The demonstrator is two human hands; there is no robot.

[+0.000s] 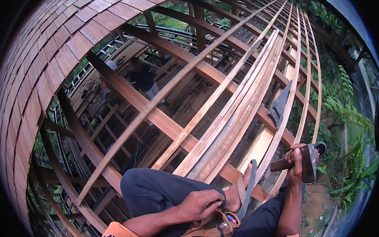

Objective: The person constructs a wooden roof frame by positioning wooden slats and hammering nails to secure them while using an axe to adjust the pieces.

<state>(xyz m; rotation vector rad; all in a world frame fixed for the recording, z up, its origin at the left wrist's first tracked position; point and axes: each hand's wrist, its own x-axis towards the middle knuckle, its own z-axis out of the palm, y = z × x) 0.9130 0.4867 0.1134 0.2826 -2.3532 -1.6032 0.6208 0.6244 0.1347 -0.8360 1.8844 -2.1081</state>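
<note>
My right hand (295,162) is wrapped round a hammer-like tool (309,163) with a broad dark head and a short, thick brown piece sticking out to the left. It is held up over my right leg, in front of my sandalled right foot. My left hand (202,204) is closed, fingers curled, just above a brown tool pouch (208,233) at my lap. Whatever it pinches, if anything, is hidden. Some small red and blue items (232,219) show in the pouch's mouth. My left foot in a sandal (246,189) rests by the battens.
I sit on an open roof frame of rafters (168,125) and thin battens (206,106), with gaps to the level below. Loose planks (239,116) lie ahead, with a handsaw (279,105) to their right. Shingles (62,59) cover the left. A person (143,77) stands below; plants (356,124) grow at right.
</note>
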